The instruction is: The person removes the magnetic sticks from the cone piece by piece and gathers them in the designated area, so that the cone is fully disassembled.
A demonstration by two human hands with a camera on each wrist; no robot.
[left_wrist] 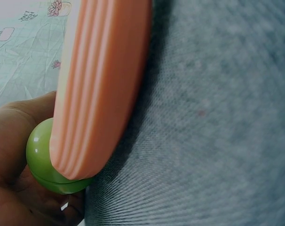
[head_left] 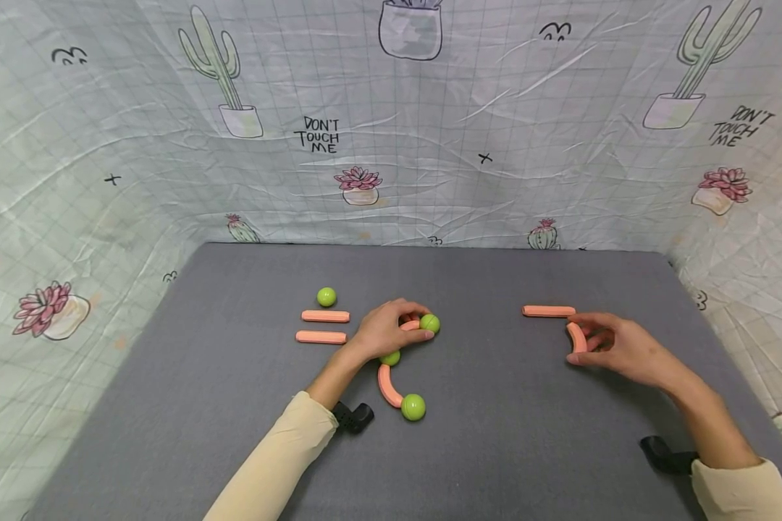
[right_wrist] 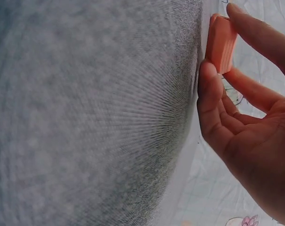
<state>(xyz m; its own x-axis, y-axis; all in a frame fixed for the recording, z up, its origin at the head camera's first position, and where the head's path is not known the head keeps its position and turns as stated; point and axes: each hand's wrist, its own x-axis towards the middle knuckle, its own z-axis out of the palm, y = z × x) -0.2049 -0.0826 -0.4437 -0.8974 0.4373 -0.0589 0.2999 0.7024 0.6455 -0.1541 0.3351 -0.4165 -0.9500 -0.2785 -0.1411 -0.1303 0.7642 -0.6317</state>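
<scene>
A chain of curved orange ribbed pieces and green balls lies on the grey table. My left hand (head_left: 384,329) grips its upper curved orange piece (head_left: 410,325), thumb tip close to the end green ball (head_left: 430,323). Partly under that hand is the middle green ball (head_left: 389,357). From there a lower curved orange piece (left_wrist: 98,84) leads to another green ball (head_left: 413,407). Over at the right, my right hand (head_left: 625,351) pinches a short curved orange piece (right_wrist: 221,44) between thumb and fingers. A straight orange stick (head_left: 549,311) lies just beyond its fingertips.
Left of the left hand lie two straight orange sticks, the upper stick (head_left: 326,316) and the lower stick (head_left: 321,337). A loose green ball (head_left: 326,297) sits behind them. A printed cloth (head_left: 430,145) hangs around the back and sides of the grey table (head_left: 495,449).
</scene>
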